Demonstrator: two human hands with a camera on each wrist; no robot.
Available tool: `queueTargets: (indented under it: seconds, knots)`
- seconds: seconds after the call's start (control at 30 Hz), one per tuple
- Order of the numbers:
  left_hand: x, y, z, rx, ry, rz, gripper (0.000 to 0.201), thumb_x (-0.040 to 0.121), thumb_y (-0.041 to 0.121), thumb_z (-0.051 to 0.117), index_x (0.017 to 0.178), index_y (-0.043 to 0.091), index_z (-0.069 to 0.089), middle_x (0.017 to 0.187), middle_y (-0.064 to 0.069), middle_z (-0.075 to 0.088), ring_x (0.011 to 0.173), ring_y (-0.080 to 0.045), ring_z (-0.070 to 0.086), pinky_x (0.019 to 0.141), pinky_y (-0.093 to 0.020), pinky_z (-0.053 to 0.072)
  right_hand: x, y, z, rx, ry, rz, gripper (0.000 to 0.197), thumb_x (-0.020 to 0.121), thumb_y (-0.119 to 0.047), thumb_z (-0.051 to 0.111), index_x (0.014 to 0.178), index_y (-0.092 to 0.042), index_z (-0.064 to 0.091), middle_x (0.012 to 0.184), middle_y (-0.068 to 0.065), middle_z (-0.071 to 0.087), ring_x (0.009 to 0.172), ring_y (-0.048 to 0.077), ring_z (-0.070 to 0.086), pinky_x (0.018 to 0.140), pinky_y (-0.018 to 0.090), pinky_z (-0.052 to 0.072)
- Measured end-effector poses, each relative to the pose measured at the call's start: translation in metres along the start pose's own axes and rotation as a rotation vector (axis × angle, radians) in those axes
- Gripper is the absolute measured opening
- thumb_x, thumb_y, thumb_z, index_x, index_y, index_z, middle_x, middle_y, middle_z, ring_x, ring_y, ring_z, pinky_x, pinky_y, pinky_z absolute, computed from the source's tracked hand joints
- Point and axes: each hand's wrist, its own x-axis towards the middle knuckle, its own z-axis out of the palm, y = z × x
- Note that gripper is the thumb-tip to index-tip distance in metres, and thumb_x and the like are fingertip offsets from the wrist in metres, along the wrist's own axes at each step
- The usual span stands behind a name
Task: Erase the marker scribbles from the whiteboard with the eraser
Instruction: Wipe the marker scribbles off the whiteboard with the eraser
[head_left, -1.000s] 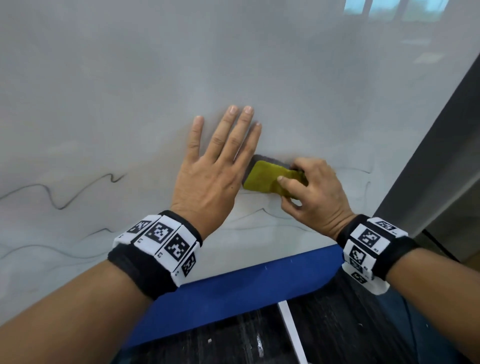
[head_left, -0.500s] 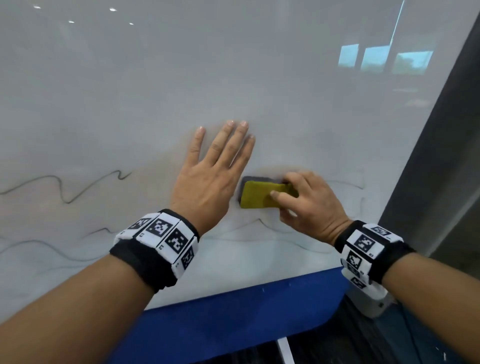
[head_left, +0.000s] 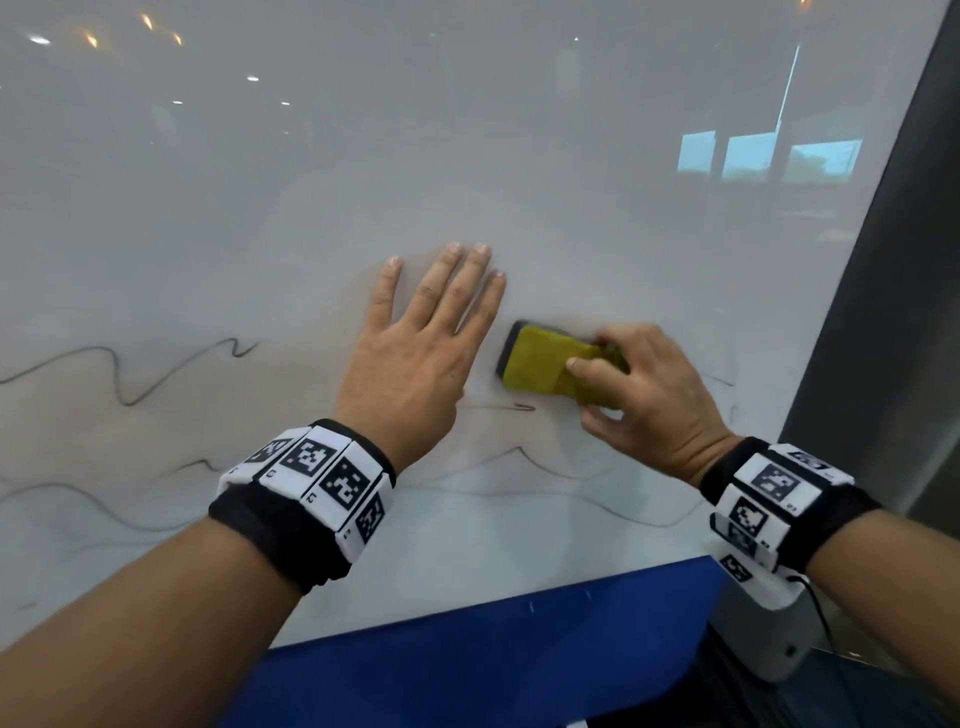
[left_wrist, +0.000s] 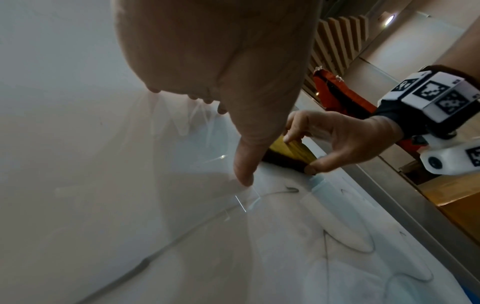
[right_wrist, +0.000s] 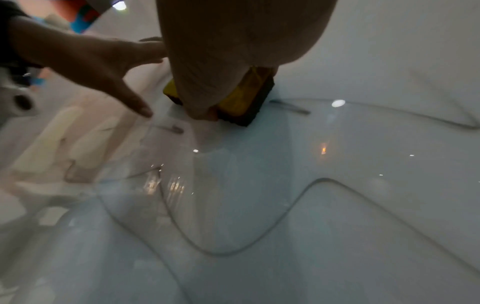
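Far out beyond the left hand's little finger, dark wavy marker scribbles (head_left: 119, 374) run across the whiteboard (head_left: 467, 156); a second, fainter wavy line sits lower on the board.

Left hand (head_left: 415, 358): flat against the whiteboard, fingers (head_left: 441, 288) straight and slightly spread, pointing up the board, holding nothing. In the left wrist view the thumb tip touches the board surface. Black wristband with white marker blocks (head_left: 311, 478) on the wrist.

Just beyond the left index finger: the eraser (head_left: 545, 366), yellow top with a dark pad underneath, pad face against the board. Its free end lies just beside the left hand, not touching it as far as the head view shows.

Right hand (head_left: 644, 395): fingers curled round the eraser's other end, thumb on one long edge and fingertips (head_left: 574, 364) on the yellow top, pressing it to the board.

A short dark scribble remnant (head_left: 522, 407) lies just below the eraser, between the two thumbs. Faint wavy lines continue below both wrists. Blue strip (head_left: 493, 649) along the board's bottom edge.
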Motion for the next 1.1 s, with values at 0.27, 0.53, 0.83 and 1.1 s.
queueTargets:
  seconds: [0.27,0.53,0.83,1.1]
  knots:
    - [-0.001,0.003,0.000,0.006,0.005,-0.011,0.104,0.073,0.025,0.076,0.156,0.014,0.014,0.164,-0.009,0.008,0.151,-0.027,0.009,0.118,-0.057,0.012,-0.007,-0.019,0.009,0.034,0.067,0.141,0.041,0.077,-0.025,0.068,0.115,-0.018,0.055,0.111,0.020,0.059,0.090,0.036,0.054,0.072,0.041,0.052]
    - [-0.001,0.003,0.004,-0.022,0.044,-0.020,0.102,0.071,0.020,0.075,0.155,0.012,0.019,0.164,-0.011,0.012,0.151,-0.028,0.011,0.118,-0.059,0.013,-0.011,-0.003,0.003,-0.010,0.064,0.089,0.041,0.075,-0.022,0.070,0.113,-0.018,0.055,0.111,0.021,0.060,0.090,0.037,0.054,0.073,0.043,0.051]
    - [-0.003,0.014,0.005,-0.019,-0.017,-0.068,0.102,0.082,0.032,0.066,0.156,0.017,-0.003,0.164,-0.007,-0.008,0.151,-0.025,-0.006,0.119,-0.057,0.006,-0.023,-0.027,0.030,-0.029,0.025,-0.072,0.044,0.072,-0.021,0.069,0.113,-0.017,0.055,0.109,0.021,0.061,0.085,0.034,0.052,0.067,0.039,0.048]
    - [-0.006,0.014,0.010,-0.036,-0.008,-0.069,0.102,0.085,0.037,0.064,0.155,0.024,-0.010,0.163,-0.002,-0.020,0.150,-0.022,-0.015,0.120,-0.054,0.000,-0.017,-0.015,0.021,-0.025,0.152,0.086,0.041,0.074,-0.029,0.067,0.113,-0.016,0.059,0.113,0.017,0.056,0.091,0.033,0.051,0.072,0.040,0.051]
